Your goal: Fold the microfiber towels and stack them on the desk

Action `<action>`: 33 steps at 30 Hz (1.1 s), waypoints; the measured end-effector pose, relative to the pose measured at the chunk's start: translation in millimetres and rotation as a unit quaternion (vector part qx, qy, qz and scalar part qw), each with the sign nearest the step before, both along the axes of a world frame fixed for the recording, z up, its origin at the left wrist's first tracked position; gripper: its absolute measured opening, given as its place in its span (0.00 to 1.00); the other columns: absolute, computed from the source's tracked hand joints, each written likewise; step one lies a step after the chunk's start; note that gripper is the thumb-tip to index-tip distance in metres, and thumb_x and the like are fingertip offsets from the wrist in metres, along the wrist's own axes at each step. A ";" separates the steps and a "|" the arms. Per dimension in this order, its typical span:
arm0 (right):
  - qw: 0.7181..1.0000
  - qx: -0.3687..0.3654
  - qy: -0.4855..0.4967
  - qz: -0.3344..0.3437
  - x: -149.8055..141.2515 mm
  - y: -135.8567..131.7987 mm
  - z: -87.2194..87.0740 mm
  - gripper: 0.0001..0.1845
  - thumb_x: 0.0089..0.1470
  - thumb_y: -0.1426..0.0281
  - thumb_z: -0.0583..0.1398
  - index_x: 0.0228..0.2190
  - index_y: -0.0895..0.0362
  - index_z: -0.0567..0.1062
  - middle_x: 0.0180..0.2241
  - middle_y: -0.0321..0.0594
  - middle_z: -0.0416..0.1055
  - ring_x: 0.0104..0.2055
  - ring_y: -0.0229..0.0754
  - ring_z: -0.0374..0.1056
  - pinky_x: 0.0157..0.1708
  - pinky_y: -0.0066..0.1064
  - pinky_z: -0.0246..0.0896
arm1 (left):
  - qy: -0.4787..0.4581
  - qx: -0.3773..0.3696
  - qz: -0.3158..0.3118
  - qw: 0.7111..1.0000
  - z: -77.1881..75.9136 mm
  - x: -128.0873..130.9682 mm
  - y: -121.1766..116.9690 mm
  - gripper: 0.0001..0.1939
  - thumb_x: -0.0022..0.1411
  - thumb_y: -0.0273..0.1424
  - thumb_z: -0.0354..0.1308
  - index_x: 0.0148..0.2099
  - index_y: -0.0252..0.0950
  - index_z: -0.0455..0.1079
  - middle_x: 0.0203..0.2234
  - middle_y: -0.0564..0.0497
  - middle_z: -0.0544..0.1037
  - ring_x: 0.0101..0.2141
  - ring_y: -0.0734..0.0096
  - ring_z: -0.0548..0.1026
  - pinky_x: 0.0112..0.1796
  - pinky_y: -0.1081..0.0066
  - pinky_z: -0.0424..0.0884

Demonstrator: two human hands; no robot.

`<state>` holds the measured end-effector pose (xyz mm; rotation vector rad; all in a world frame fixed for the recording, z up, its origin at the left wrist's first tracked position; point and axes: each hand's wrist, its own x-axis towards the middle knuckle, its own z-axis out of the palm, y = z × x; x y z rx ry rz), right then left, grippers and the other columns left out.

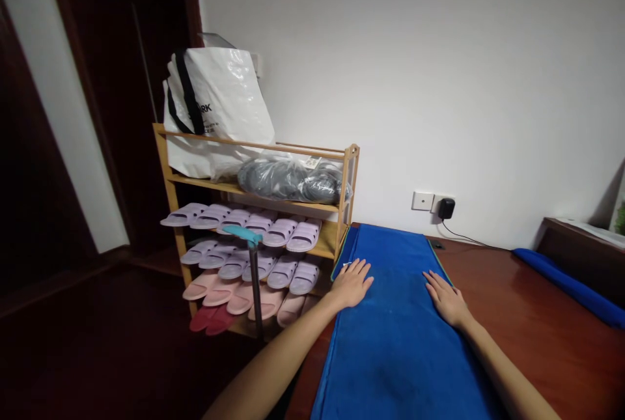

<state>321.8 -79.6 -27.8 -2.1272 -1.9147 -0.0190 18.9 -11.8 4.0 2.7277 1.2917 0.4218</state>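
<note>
A long blue cloth [390,329] with a thin green edging lies folded lengthwise on the reddish-brown wooden table [527,329]. My left hand [352,283] rests flat on the cloth's left side, fingers stretched out, close to a small white tag. On the right side my right hand [443,296] also lies flat near the cloth's edge with its fingers extended. Neither hand grips anything. Faint dark patches show on the near part of the cloth, which runs out of view at the bottom.
Left of the table stands a wooden shoe rack [347,179] with several slippers [280,231], a white bag [229,94] and plastic-wrapped grey items [288,178]. A teal-topped pole [254,290] stands before it. A black plug [446,208] and another blue cloth [566,283] are at the right.
</note>
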 end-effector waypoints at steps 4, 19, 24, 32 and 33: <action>1.000 0.004 -0.005 0.008 -7.7 -25.3 1.5 0.29 0.61 0.54 0.36 0.61 0.46 0.53 0.63 0.34 0.47 0.65 0.39 0.43 0.60 0.45 0.44 | 0.004 -0.003 -0.005 1.000 3.9 -7.1 -18.6 0.27 0.70 0.42 0.34 0.66 0.37 0.51 0.64 0.47 0.52 0.63 0.61 0.47 0.59 0.55 0.47; 0.998 0.039 -0.014 0.037 -60.2 -202.1 -7.5 0.28 0.61 0.52 0.42 0.61 0.39 0.50 0.63 0.31 0.47 0.64 0.43 0.47 0.59 0.48 0.48 | -0.067 -0.072 -0.047 0.994 25.9 -84.3 -167.0 0.28 0.64 0.38 0.51 0.65 0.41 0.53 0.59 0.46 0.63 0.59 0.56 0.58 0.57 0.54 0.51; 0.998 0.041 0.041 -0.005 -52.8 -208.7 1.2 0.30 0.54 0.45 0.48 0.55 0.40 0.62 0.55 0.39 0.61 0.58 0.49 0.56 0.54 0.49 0.54 | -0.105 -0.154 -0.058 0.981 43.1 -101.5 -149.1 0.22 0.59 0.38 0.56 0.56 0.43 0.63 0.48 0.48 0.69 0.51 0.57 0.64 0.51 0.60 0.59; 0.978 -0.014 0.209 0.022 -40.4 -187.2 21.6 0.25 0.53 0.45 0.48 0.38 0.49 0.70 0.41 0.39 0.69 0.46 0.44 0.63 0.53 0.42 0.54 | -0.080 -0.219 -0.008 0.972 38.2 -95.7 -121.5 0.13 0.52 0.39 0.60 0.37 0.39 0.66 0.32 0.55 0.67 0.37 0.67 0.66 0.38 0.73 0.62; 0.977 -0.009 0.211 0.022 -38.8 -188.4 18.6 0.25 0.53 0.45 0.49 0.38 0.49 0.70 0.40 0.39 0.69 0.46 0.45 0.63 0.53 0.43 0.54 | -0.092 -0.215 0.004 0.972 35.2 -96.6 -123.5 0.12 0.51 0.39 0.60 0.36 0.39 0.66 0.32 0.55 0.67 0.37 0.66 0.66 0.38 0.73 0.61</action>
